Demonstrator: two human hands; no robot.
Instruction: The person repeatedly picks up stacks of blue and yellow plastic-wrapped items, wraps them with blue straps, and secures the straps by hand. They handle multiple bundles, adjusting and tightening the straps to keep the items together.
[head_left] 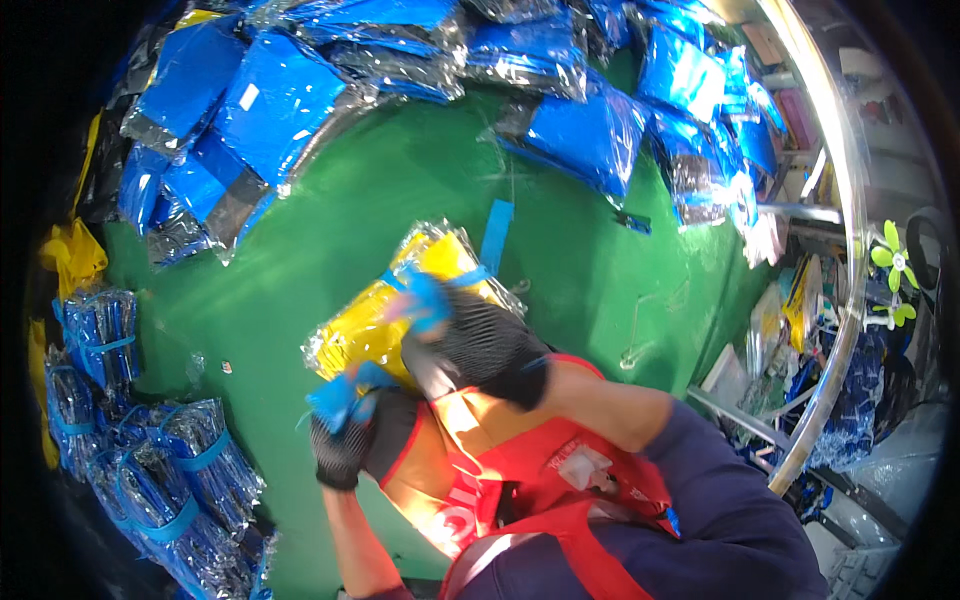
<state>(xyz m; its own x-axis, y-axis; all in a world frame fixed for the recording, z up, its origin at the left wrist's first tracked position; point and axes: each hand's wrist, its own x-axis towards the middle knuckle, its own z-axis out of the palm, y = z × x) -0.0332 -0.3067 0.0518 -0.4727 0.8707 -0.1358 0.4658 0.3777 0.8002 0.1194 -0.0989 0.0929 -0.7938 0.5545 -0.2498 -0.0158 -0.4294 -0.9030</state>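
Observation:
A bundle of yellow packets in clear plastic (365, 332) lies in front of me at a slant, with a blue strip (497, 235) running out from its far side. Over its near right part is my right hand (485, 340), in a dark ribbed glove. Its fingers are closed at a blurred piece of blue strip (428, 303) on the bundle. My left hand (343, 445), gloved too, is at the bundle's near left corner, closed on blue strip material (345, 398). Motion smears the fingertips of both hands, and my right hand hides part of the bundle.
Piles of blue plastic-wrapped packets (280, 105) line the far side of the green surface (300, 250). Strapped blue bundles (165, 490) are stacked at left, near a yellow bag (75, 258). On the right stand a curved metal rail (845, 250), racks and a small green fan (893, 257).

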